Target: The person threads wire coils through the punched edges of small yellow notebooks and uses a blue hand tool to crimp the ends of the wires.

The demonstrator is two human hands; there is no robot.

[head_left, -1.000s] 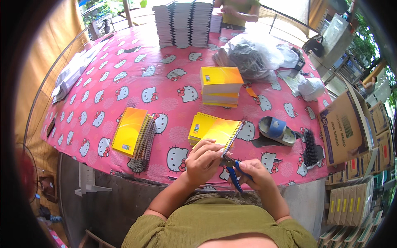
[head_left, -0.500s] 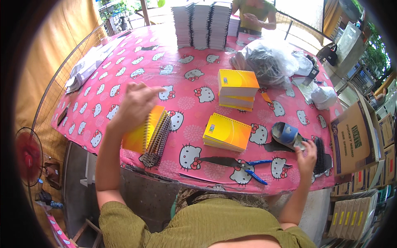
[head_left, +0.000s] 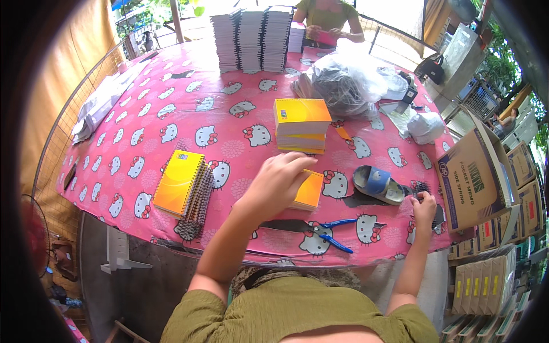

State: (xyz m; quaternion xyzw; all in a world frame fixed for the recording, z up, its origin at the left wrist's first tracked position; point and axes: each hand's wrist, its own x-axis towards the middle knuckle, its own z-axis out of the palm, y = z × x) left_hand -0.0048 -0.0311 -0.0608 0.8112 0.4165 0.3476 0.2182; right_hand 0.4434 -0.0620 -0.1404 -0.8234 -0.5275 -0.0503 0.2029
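Note:
My left hand (head_left: pixel 277 182) reaches over the middle stack of small yellow spiral notebooks (head_left: pixel 309 193) and covers its left part. Its fingers are stretched out; whether they touch the top notebook is unclear. At the right, my right hand (head_left: pixel 424 207) has its fingertips pinched together at a bundle of black binding coils (head_left: pixel 438 218). What lies between those fingers is too small to make out. Another pile of yellow notebooks (head_left: pixel 178 178) rests at the left, spiral edges facing right. Behind the middle stack stands a taller yellow notebook stack (head_left: pixel 301 119).
Blue-handled pliers (head_left: pixel 331 233) lie near the front edge. A blue slipper (head_left: pixel 378 184) sits left of my right hand. Clear plastic bags (head_left: pixel 349 80) and tall stacks of bound pads (head_left: pixel 250 43) stand farther back, before another person (head_left: pixel 329 23). A cardboard box (head_left: pixel 474 177) is at right.
My left hand has gone from the left notebook pile rightward to the middle stack. My right hand's fingers have drawn together at the coils. The whole view has shifted slightly.

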